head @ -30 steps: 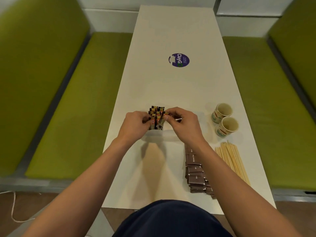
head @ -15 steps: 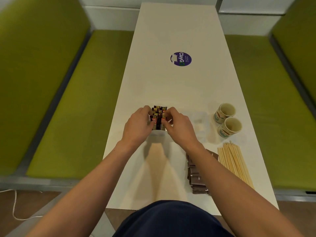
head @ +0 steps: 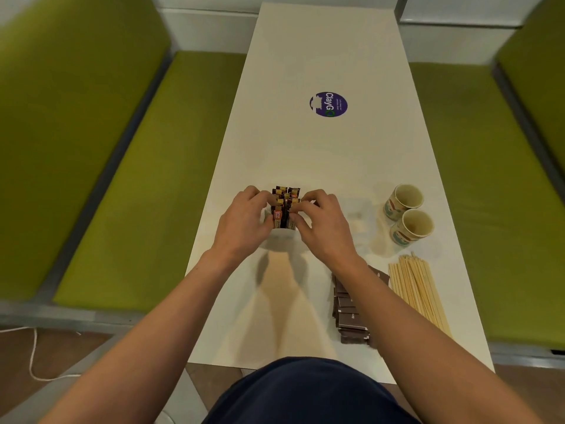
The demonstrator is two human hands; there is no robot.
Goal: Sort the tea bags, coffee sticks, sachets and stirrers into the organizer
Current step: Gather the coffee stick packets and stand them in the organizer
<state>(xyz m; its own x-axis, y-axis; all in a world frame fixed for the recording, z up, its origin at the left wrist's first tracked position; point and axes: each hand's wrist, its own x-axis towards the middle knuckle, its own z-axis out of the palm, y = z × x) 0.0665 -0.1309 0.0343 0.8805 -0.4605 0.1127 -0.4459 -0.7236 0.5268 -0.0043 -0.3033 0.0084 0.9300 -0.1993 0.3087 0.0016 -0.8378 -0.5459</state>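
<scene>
Coffee sticks: slim dark brown and gold coffee sticks (head: 286, 206) stand upright in a tight bundle. One at the front carries a red and white label.
Left grip: the left grip (head: 244, 221) is at 9 o'clock of the bundle, its curled fingers and thumb pinching the sticks' left side.
Right grip: the right grip (head: 321, 224) is at 3 o'clock, its curled fingertips pinching the right side.
Organizer: the clear plastic organizer (head: 281, 237) is faint; the sticks' lower ends sit in it, but I cannot tell which compartment.
Sachets: flat dark brown paper sachets (head: 348, 313) lie in an overlapping row at 5 o'clock of the bundle, partly under the right forearm.
Stirrers: pale wooden stirrers (head: 419, 292) lie side by side just beside the sachets, at 3 o'clock of them.
Cups: two printed paper cups (head: 408, 214) touch each other at 3 o'clock of the bundle.
Table: the long white table (head: 321, 154) has a round purple sticker (head: 328, 104) at 12 o'clock, well apart from the bundle.
</scene>
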